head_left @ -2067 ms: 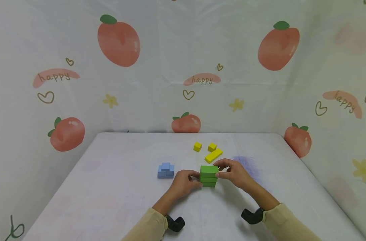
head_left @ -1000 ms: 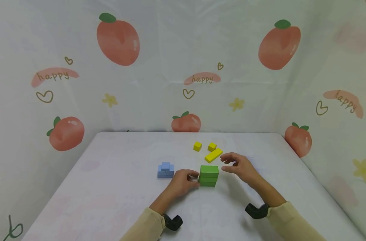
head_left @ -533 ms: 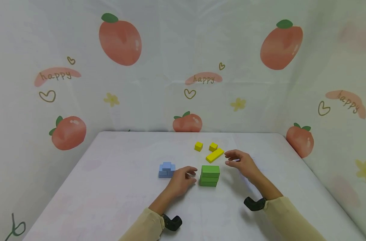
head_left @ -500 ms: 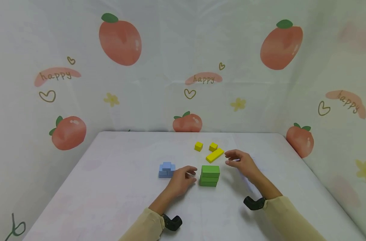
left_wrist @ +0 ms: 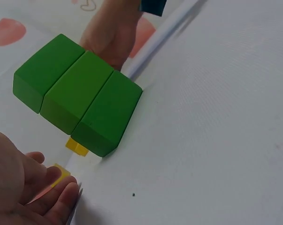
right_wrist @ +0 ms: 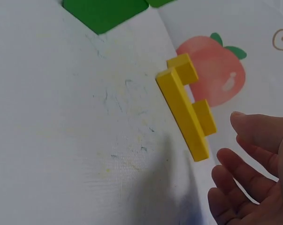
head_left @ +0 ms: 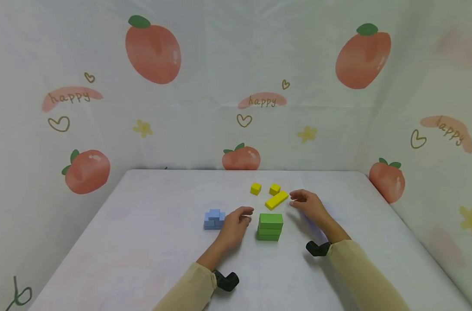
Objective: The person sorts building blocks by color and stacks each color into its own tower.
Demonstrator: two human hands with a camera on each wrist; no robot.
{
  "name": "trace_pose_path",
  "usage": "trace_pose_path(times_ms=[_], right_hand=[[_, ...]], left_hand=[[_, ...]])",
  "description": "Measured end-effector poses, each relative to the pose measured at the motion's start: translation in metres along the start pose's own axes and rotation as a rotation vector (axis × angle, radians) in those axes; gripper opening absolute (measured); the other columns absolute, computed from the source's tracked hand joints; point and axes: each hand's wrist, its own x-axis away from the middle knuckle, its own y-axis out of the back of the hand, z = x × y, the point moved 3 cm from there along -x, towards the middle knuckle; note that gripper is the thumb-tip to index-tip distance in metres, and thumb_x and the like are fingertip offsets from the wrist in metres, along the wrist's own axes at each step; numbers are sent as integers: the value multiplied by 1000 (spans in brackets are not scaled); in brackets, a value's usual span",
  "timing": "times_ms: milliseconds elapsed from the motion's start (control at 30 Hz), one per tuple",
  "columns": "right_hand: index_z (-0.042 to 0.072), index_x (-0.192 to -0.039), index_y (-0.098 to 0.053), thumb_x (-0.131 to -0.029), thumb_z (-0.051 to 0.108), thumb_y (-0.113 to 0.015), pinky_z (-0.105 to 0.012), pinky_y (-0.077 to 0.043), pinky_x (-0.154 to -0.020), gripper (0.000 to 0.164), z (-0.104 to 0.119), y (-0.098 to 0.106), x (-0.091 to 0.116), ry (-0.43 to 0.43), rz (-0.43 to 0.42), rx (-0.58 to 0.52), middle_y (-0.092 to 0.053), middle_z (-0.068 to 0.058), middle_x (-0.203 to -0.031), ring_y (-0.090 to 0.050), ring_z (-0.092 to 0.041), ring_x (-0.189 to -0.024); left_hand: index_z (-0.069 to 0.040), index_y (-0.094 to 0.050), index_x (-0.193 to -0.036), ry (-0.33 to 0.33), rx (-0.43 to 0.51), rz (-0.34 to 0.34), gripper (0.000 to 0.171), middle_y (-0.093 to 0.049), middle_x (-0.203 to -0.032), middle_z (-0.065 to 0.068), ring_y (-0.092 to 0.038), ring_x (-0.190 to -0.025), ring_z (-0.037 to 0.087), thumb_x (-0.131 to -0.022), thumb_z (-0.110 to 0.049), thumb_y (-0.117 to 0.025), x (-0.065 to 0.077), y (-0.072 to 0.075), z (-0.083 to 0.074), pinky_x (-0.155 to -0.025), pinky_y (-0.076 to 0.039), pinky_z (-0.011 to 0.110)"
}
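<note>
Three green blocks (head_left: pixel 270 226) stand stacked flat on one another near the middle of the table. Left of the stack, apart from it, my left hand (head_left: pixel 234 226) hovers with relaxed fingers and holds nothing. My right hand (head_left: pixel 308 204) is beside the right end of a long yellow block (head_left: pixel 277 200), fingers loosely bent around nothing. Behind that block lie two small yellow cubes, a left cube (head_left: pixel 255 188) and a right cube (head_left: pixel 274 189). In the right wrist view, the fingertips (right_wrist: pixel 237 117) are a short way from the long yellow block (right_wrist: pixel 183 115).
A small stack of light blue blocks (head_left: pixel 214 219) stands just left of my left hand, which partly overlaps it. The white table (head_left: pixel 150 242) ends at a back edge against a printed cloth wall (head_left: pixel 204 129).
Both hands have let go of the green stack and drawn apart from it. The right hand has moved back toward the long yellow block; the left has shifted slightly farther back.
</note>
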Motion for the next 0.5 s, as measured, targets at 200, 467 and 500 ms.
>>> trace_pose_path(times_ms=[200,467,500], right_hand=[[-4,-126,-57,-92,13,-66,-48,-43,-96,39,-10,-5,-16,-50,23,35,-59,-22,-124,-55,-37,-112],[-4,-131,-54,-93,12,-64,-48,-42,-98,43,-13,-12,-30,-63,65,71,-56,-23,-130,-53,-38,-119],[-4,-131,-54,-93,12,-64,-48,-42,-97,42,-12,-12,-30,-67,62,76,-57,-23,-129,-53,-38,-119]], left_hand=[[-3,-56,-130,22,71,11,34,-59,-127,11,-60,-110,22,-99,4,-45,-8,-4,-2,-86,-50,29],[-3,-50,-137,54,125,34,38,-58,-130,13,-58,-116,24,-101,3,-41,-17,-9,-1,-92,-48,32],[-3,-50,-137,52,128,38,38,-58,-130,13,-58,-116,24,-101,3,-41,-17,-9,-1,-92,-47,33]])
